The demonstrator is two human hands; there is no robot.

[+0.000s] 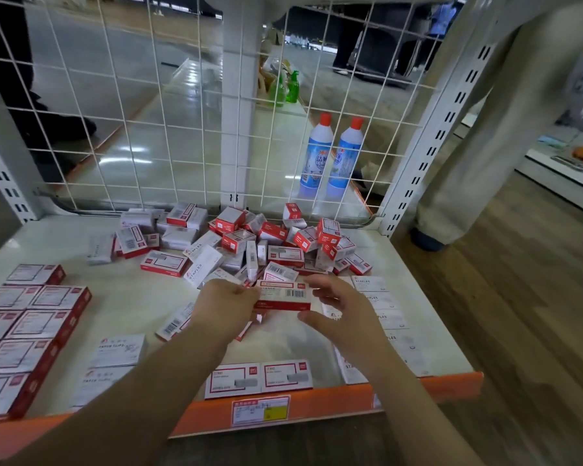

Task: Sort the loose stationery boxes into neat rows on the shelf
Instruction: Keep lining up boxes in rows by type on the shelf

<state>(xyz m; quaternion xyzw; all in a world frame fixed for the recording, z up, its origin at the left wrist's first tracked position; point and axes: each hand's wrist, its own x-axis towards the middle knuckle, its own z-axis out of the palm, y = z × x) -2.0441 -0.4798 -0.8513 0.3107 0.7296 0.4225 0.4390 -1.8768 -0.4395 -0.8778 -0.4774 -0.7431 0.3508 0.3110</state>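
Note:
A loose heap of red-and-white stationery boxes point(249, 243) lies at the back middle of the white shelf point(148, 297). Just in front of the heap, my left hand point(226, 306) grips the left end of one red-and-white box point(283, 295), barcode face up. My right hand point(337, 309) is at that box's right end, fingers spread and curved around it, thumb below. Neat rows of red-and-white boxes point(31, 317) fill the shelf's left side. A column of white staples boxes point(381, 314) runs along the right. Two boxes point(258, 378) sit at the front edge.
A white wire grid point(182, 112) closes the shelf's back, with two blue cleaner bottles point(330, 156) behind it. The front lip is orange with a price label point(260, 410). White paper-clip boxes point(118, 351) lie front left. A person's legs point(468, 146) stand right of the shelf post.

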